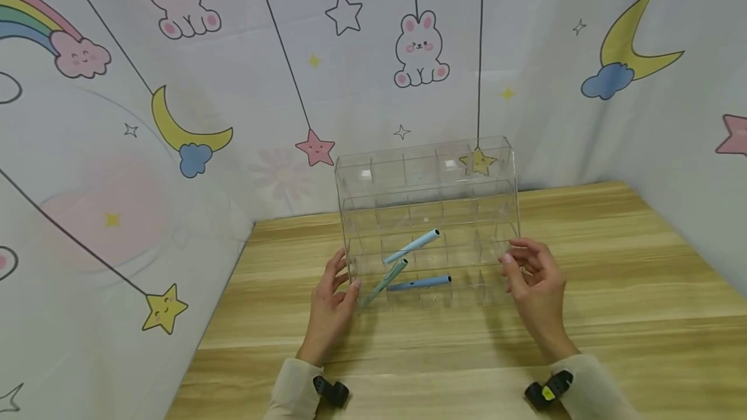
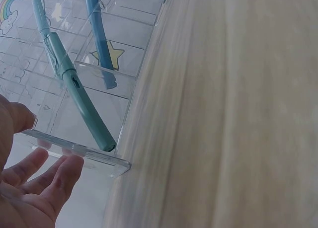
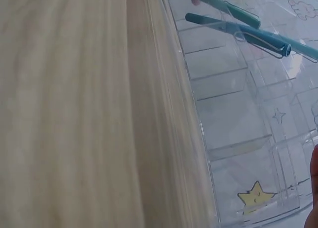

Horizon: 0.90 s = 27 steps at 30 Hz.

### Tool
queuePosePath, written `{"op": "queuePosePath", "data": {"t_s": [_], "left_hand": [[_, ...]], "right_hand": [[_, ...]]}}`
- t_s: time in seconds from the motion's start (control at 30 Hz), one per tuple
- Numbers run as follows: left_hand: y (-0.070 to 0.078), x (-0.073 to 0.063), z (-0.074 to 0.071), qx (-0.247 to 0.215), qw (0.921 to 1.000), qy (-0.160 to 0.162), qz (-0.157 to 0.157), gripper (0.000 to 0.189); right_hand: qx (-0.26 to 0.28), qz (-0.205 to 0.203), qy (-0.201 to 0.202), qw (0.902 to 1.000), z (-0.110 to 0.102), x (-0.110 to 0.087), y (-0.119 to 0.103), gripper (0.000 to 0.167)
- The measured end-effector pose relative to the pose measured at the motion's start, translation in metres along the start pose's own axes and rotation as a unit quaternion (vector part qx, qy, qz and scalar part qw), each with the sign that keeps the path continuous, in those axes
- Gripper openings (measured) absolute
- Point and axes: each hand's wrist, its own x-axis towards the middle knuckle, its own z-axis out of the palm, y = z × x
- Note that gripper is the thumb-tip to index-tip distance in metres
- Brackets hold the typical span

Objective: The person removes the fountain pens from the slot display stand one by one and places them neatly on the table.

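Note:
A clear acrylic pen organizer (image 1: 426,190) with tiered compartments stands on the table. My left hand (image 1: 331,306) grips its left side panel, thumb on the inner face and fingers along the outer one. At the opposite side my right hand (image 1: 538,284) pinches the right panel's edge between thumb and fingers; only a sliver of that hand enters the right wrist view. Three capped pens lie in the organizer's left and middle part: a green pen (image 1: 385,282) slanting near my left thumb, a blue pen (image 1: 420,283) nearly level in front, and a light blue pen (image 1: 412,246) higher up.
The wood-grain table (image 1: 432,358) extends in front of the organizer and to both sides. A white curtain (image 1: 373,83) printed with rabbits, stars and moons hangs close behind it. Wrist cameras (image 1: 331,391) are strapped over both sleeves.

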Motion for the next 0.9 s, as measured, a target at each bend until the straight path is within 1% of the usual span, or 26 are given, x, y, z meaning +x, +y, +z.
{"op": "queuePosePath", "data": {"t_s": [0.07, 0.23, 0.37, 0.5, 0.67, 0.77, 0.9], "left_hand": [[-0.001, 0.0, 0.0, 0.0, 1.0, 0.0, 0.005, 0.069], [-0.001, 0.001, 0.0, -0.003, 1.0, 0.0, 0.0, 0.07], [-0.001, 0.001, 0.0, -0.006, 1.0, -0.001, -0.004, 0.07], [-0.002, 0.001, 0.0, -0.007, 1.0, -0.001, -0.004, 0.07], [-0.002, 0.001, 0.0, -0.009, 1.0, -0.002, -0.003, 0.071], [-0.001, 0.001, 0.0, -0.009, 1.0, -0.002, -0.003, 0.072], [-0.001, 0.001, 0.0, -0.006, 1.0, -0.002, -0.004, 0.071]], "right_hand": [[-0.002, 0.008, -0.007, 0.9999, 0.002, -0.001, -0.001, 0.026], [-0.011, 0.033, -0.04, 0.9986, 0.006, -0.005, -0.003, 0.028], [-0.011, 0.038, -0.069, 0.9969, 0.008, -0.008, -0.002, 0.031], [-0.005, 0.029, -0.104, 0.9941, 0.011, -0.012, 0.0, 0.033], [-0.012, 0.012, -0.154, 0.9879, 0.015, -0.017, 0.002, 0.035], [-0.009, 0.012, -0.167, 0.9858, 0.018, -0.02, 0.002, 0.036], [0.002, 0.013, -0.174, 0.9847, 0.021, -0.023, 0.001, 0.037]]}}
